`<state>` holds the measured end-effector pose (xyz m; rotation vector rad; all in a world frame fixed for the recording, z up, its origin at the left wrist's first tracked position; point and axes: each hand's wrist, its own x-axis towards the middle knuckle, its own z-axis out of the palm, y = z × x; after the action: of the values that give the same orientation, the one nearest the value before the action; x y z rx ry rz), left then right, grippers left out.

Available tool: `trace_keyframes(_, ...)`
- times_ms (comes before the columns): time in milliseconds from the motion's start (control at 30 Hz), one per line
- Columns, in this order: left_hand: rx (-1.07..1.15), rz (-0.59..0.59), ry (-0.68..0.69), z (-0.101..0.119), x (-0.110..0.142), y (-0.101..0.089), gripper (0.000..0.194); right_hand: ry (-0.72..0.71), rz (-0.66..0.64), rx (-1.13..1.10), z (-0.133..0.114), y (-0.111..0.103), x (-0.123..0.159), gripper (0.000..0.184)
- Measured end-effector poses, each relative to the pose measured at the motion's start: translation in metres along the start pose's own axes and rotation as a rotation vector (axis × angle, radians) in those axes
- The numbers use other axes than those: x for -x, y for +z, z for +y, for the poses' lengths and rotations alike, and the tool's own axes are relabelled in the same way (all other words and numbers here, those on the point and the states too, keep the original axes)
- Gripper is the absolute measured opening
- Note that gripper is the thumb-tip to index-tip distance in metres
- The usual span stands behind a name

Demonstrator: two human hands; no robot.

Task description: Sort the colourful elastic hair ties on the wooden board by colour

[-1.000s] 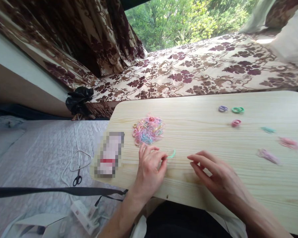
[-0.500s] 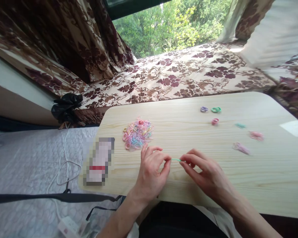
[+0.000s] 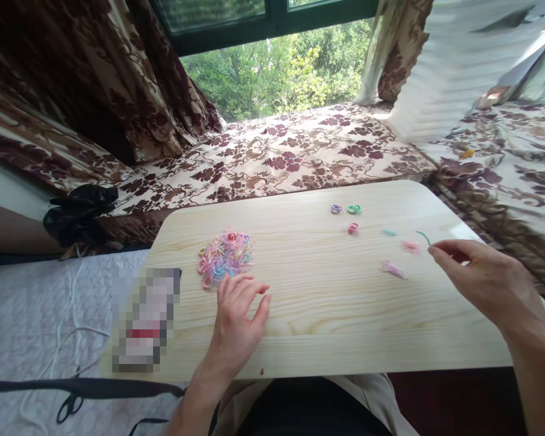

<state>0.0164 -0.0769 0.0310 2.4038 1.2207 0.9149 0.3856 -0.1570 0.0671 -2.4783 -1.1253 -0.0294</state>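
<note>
A heap of small pastel elastic bands (image 3: 226,257) lies on the left part of a pale wooden table (image 3: 318,315). My left hand (image 3: 237,320) rests just below the heap, fingers spread and empty. My right hand (image 3: 479,278) is out at the table's right side, pinching a thin green elastic band (image 3: 423,237) between thumb and forefinger. Small sorted bands lie nearby: purple (image 3: 336,209), green (image 3: 354,209), red-pink (image 3: 353,228), teal (image 3: 389,232), pink (image 3: 410,246) and a pale pink bunch (image 3: 393,269).
A blurred-out flat object (image 3: 145,318) lies on the table's left end. A floral-covered ledge (image 3: 277,157) runs behind the table under a window. A black bag (image 3: 79,212), a white cable (image 3: 68,315) and scissors (image 3: 70,407) lie on the bed at left.
My right hand took the green band from my left hand and carried it far right beside the sorted bands. My left hand opened and stayed below the heap. The view shifted right.
</note>
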Motion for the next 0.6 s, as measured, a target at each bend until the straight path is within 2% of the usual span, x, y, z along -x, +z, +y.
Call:
trace_keyframes(267, -0.028, 0.008, 0.018, -0.008, 0.001, -0.003, 0.009, 0.041, -0.049, 0.161, 0.023, 0.004, -0.02, 0.03)
trace_keyframes(367, -0.035, 0.006, 0.017, -0.009, 0.001, -0.003, 0.009, 0.058, -0.071, 0.182, 0.024, 0.002, -0.023, 0.029)
trace_keyframes(467, -0.037, -0.005, 0.011, -0.008, -0.001, -0.002, 0.01, -0.041, -0.063, 0.127, 0.008, 0.001, -0.027, 0.027)
trace_keyframes(600, -0.033, -0.017, 0.015, -0.005, -0.003, -0.001, 0.01, -0.196, -0.142, 0.115, -0.031, 0.011, -0.044, 0.032)
